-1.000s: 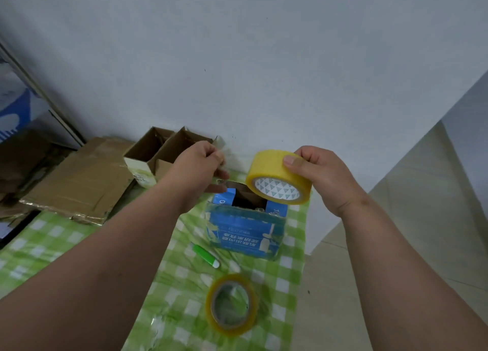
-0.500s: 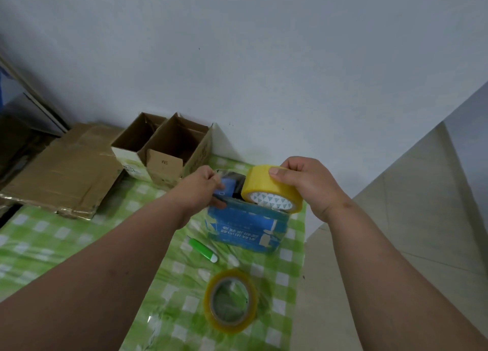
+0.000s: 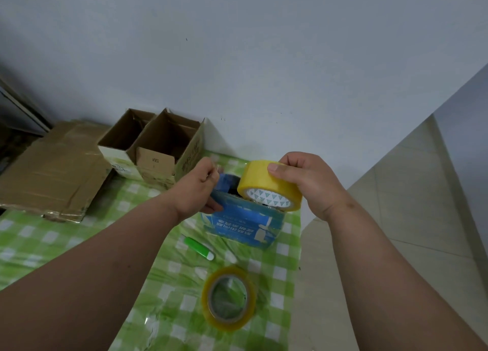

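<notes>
I see right hand [image 3: 309, 183] curled round yellow tape roll [image 3: 266, 181], thumb on outer band; roll tilted, low edge at open top of blue box [image 3: 241, 225]. Left hand [image 3: 195, 190] grips box's left top corner, thumb against side. Box stands on green checked tablecloth [image 3: 47, 242], near its right edge. Nearer me: green tube [image 3: 198, 247], second tape roll [image 3: 229, 298] lying flat. Behind left: two open cartons [image 3: 155, 144] at wall, flattened cardboard [image 3: 52, 168] beside them

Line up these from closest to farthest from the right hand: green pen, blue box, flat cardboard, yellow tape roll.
1. yellow tape roll, held in the right hand.
2. blue box, just below it.
3. green pen, on the cloth.
4. flat cardboard, far left.
</notes>
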The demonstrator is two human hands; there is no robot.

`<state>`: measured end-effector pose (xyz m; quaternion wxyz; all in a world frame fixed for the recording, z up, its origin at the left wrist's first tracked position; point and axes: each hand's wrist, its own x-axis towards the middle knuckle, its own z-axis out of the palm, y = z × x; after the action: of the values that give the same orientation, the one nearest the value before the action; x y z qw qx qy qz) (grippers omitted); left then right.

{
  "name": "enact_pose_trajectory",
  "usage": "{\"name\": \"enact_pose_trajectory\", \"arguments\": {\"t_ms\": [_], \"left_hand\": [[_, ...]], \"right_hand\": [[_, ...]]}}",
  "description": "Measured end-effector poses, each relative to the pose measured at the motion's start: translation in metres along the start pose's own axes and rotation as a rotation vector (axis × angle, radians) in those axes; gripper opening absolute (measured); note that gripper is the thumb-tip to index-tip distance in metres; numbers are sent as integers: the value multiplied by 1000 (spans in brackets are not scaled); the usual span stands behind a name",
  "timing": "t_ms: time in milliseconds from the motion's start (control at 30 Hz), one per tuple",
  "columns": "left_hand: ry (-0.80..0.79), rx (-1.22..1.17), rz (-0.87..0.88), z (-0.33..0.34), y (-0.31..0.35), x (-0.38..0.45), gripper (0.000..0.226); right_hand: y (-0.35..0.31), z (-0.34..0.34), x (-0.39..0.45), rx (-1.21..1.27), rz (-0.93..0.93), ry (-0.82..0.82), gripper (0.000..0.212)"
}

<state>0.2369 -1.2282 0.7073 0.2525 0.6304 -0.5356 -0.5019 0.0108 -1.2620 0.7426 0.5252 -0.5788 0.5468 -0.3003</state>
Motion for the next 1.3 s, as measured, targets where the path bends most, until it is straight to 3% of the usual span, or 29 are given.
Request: {"name": "enact_pose_trajectory", "arguments": {"t_ms": [133, 333, 467, 600, 767, 833, 900, 967, 1100, 1167, 1300], "left_hand": [[27, -45, -24, -1, -3, 2, 18], [48, -86, -69, 2, -6, 11, 17], [58, -147, -90, 5, -12, 18, 17], [104, -228, -113, 6, -22, 22, 18], [130, -277, -131, 6, -30, 23, 19], [124, -331, -149, 5, -31, 22, 18], [119, -413, -174, 3, -32, 22, 18], [120, -491, -204, 2, -31, 22, 18], [117, -594, -217, 0, -32, 22, 18], [119, -629, -223, -1, -34, 22, 16], [142, -657, -222, -6, -36, 23, 12]], "right_hand": [[-8, 3, 6, -26, 49, -17, 47], [-29, 2, 13, -56, 49, 5, 23], [-37, 2, 18, -19, 25, 6, 26], [-14, 8, 15, -43, 59, -9, 12], [10, 11, 6, -119, 51, -27, 15], [13, 12, 6, -149, 45, -38, 31], [16, 15, 5, -108, 62, -50, 58], [23, 18, 3, 26, 92, -45, 68], [43, 24, -1, 540, 230, -30, 45], [49, 28, -3, 582, 249, -54, 40], [47, 35, 0, 470, 192, -57, 56]]}}
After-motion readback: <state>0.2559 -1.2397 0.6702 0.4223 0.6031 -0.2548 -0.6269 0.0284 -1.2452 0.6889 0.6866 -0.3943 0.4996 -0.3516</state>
